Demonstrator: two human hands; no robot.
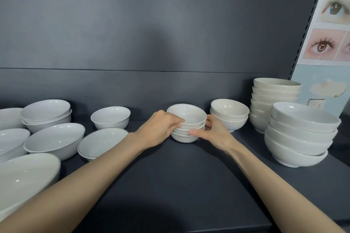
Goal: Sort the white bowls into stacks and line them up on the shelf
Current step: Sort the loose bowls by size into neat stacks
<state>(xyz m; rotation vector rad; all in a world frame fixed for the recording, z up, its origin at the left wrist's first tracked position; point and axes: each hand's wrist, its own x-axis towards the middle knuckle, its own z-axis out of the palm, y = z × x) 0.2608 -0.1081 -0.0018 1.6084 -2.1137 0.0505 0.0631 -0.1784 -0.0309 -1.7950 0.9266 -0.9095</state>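
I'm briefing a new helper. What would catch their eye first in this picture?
Both hands meet at the middle of the dark shelf: the left hand and right hand grip a small stack of thin-rimmed white bowls from either side. To the right stand a tall stack at the back and a wider stack in front, while loose bowls lie scattered on the left. A poster of eye pictures shows at the far right.

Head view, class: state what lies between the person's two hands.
In the head view, a small stack of dark-rimmed bowls sits between the left hand and the right hand, both gripping it.
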